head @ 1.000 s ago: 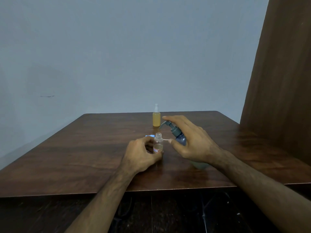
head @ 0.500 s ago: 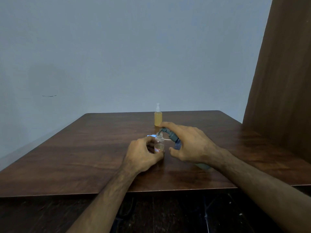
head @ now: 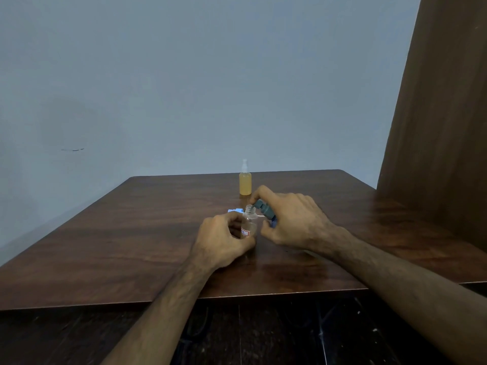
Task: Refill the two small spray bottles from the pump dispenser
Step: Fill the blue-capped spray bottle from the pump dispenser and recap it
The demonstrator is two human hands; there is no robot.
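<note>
My left hand point(head: 224, 239) grips a small clear spray bottle point(head: 249, 223) with its top off, upright on the wooden table point(head: 131, 233). My right hand point(head: 290, 222) curls over the pump dispenser point(head: 264, 208), with the fingers on the grey-green pump head and the thumb at the blue neck. The spout sits over the open mouth of the clear bottle. Most of the dispenser's body is hidden behind my right hand. A second small spray bottle point(head: 245, 181), full of yellow liquid and capped, stands farther back.
A small blue and white spray top point(head: 235, 211) lies on the table just behind the clear bottle. A brown wooden panel point(head: 442, 127) rises at the right. A pale wall stands behind the table.
My right hand has pushed the pump head down, and its spout has come lower onto the mouth of the clear bottle. My left hand has kept its hold on the bottle.
</note>
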